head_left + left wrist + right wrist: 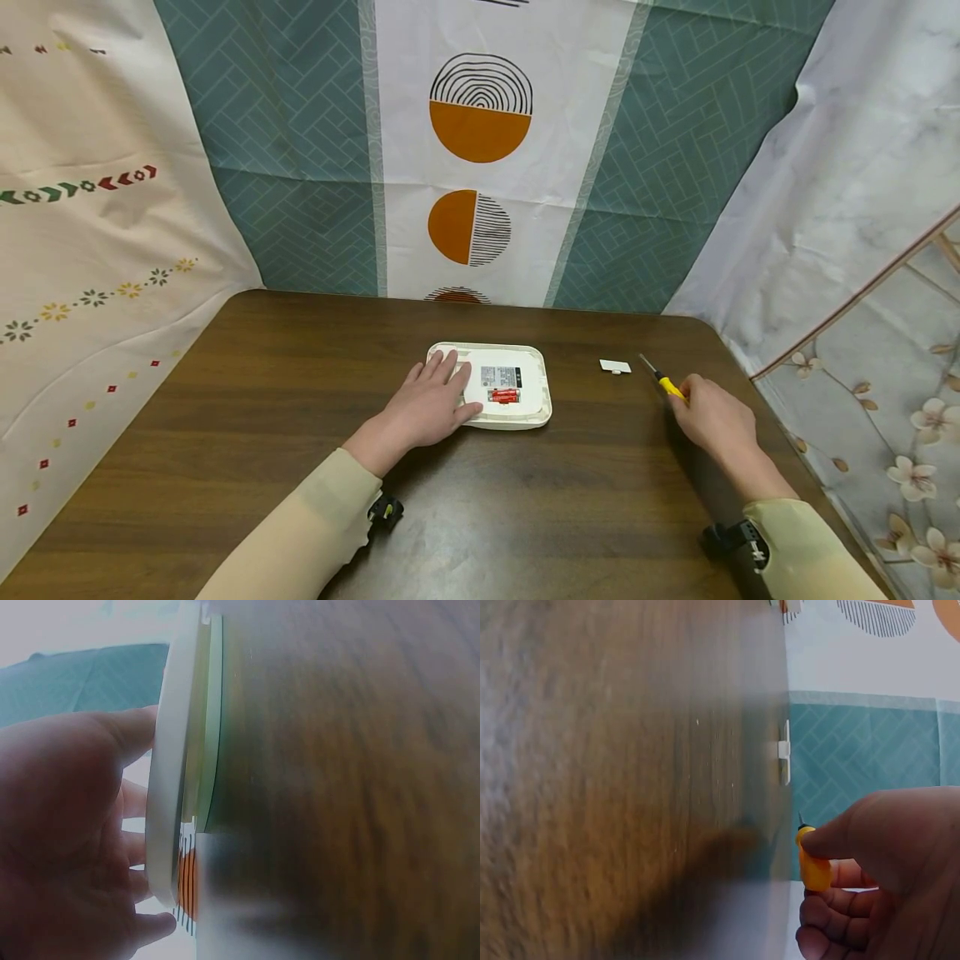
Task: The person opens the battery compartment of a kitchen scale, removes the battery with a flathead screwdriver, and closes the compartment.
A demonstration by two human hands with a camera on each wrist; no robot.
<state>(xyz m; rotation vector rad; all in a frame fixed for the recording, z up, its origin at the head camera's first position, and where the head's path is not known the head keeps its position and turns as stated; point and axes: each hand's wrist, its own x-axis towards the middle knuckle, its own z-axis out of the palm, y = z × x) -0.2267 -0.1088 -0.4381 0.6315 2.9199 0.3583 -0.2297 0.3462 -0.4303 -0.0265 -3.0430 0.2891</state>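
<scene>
A white, rounded rectangular device (534,375) lies on the table with a printed label and red batteries (504,395) in a compartment facing up. My left hand (431,400) rests across its left part, fingers spread and thumb along the near edge. In the left wrist view the device's side (169,765) stands close by the thumb. Off to the right, my right hand (716,417) grips the yellow handle of a screwdriver (670,386), its thin metal shaft pointing away toward the far left. The right wrist view shows thumb and fingers around that handle (812,866).
A small white battery cover (615,366) with a tab lies between the device and the screwdriver tip. The brown wooden table (262,417) is bounded by a patterned cloth (300,150) at the back and hanging cloths at both sides.
</scene>
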